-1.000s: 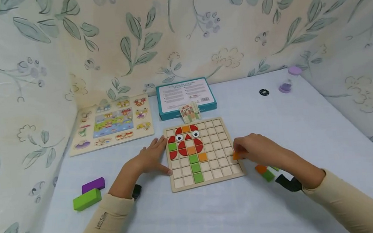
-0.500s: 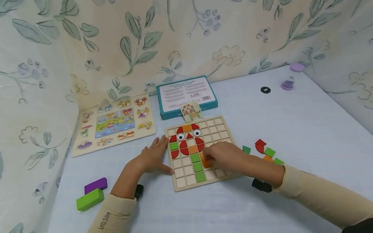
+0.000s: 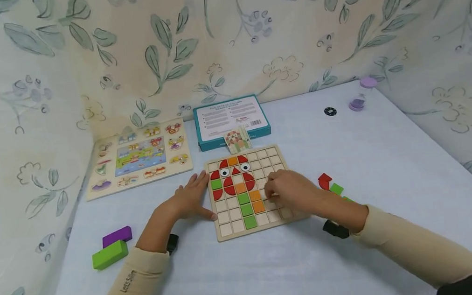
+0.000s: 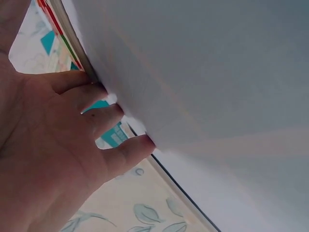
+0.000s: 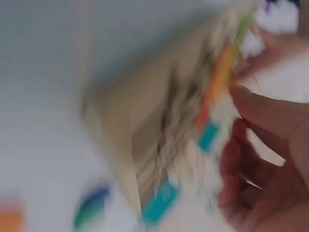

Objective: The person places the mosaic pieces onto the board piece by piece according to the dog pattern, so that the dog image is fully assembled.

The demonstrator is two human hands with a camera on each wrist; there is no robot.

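Shifted rightward since half a second ago, off the lower orange tile [image 3: 259, 206]: right hand [image 3: 289, 189]. Uncovered by that move: same tile, flat in its cell just below the upper orange tile [image 3: 255, 195].

At far left, purple block [image 3: 117, 236] beside a green block [image 3: 109, 255]; farther back, picture puzzle [image 3: 139, 158]. Next, left hand [image 3: 189, 201], fingers spread and gripping nothing, touching the left edge of the grid board [image 3: 225, 217]. Already set on its left and middle: red shapes [image 3: 250, 182] around two round eyes [image 3: 224, 172], four orange tiles in all, a column of three green tiles [image 3: 247, 209]. Bare so far: lower left cells and most right-hand columns, partly hidden; perhaps under half filled, as a judgement. Behind, small picture card [image 3: 237, 140] against a teal box [image 3: 232, 119].

Over the board's right side, right hand again, fingers loosely bent, nothing visible between, though blurred in the wrist view. Farther right, not yet placed: loose red pieces [image 3: 324, 178] and loose green tiles [image 3: 336, 189], partly behind the forearm
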